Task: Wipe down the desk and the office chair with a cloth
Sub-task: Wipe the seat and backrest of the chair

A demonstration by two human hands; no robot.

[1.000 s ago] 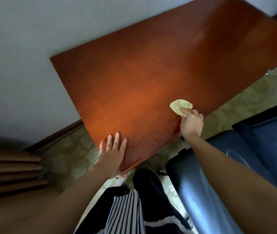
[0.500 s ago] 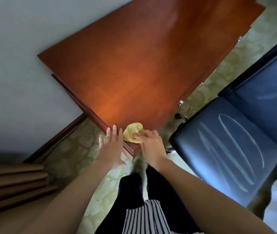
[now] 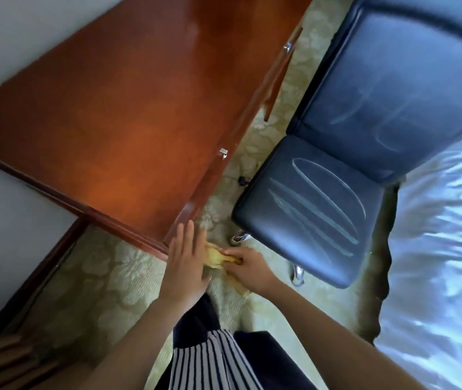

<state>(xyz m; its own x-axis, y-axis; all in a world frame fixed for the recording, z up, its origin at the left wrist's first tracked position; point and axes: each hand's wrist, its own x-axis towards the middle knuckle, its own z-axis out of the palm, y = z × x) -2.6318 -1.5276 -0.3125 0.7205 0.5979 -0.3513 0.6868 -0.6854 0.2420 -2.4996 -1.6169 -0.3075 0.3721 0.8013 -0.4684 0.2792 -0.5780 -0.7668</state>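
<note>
Reddish desk (image 3: 128, 108) over patterned carpet (image 3: 106, 277)

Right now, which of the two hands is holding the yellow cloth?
The right hand, nearer the chair: its fingers are curled round the cloth. The left hand, by the desk corner, has straight fingers and grips nothing.

White bedding (image 3: 435, 249) lies beside the patterned carpet (image 3: 106, 282).

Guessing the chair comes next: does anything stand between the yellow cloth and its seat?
Nothing visible. Only patterned carpet separates the crumpled yellow cloth, pinched by the right hand, from the dark blue padded chair seat.
</note>
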